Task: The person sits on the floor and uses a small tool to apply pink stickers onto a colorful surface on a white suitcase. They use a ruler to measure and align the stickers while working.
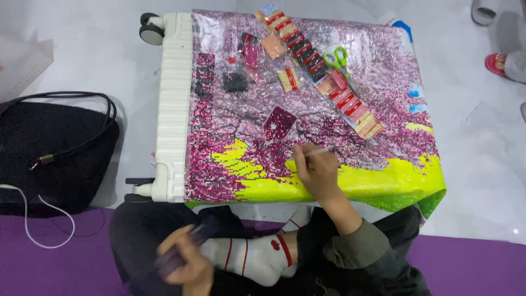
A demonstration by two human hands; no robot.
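A sparkling diamond-painting canvas in pink, magenta and yellow-green lies spread over a white hard-shell suitcase. My right hand rests on the canvas near its front edge and grips a thin white pen, tip pointing right. A dark pink bead tray sits just above that hand. My left hand is down by my lap, blurred, closed around a dark purple object. My sock-clad foot, white with red stripes, lies between the hands.
A diagonal row of red and pink bead packets, green scissors and several loose packets lie on the canvas. A black bag with a white cable sits at left. A purple mat covers the floor; slippers at top right.
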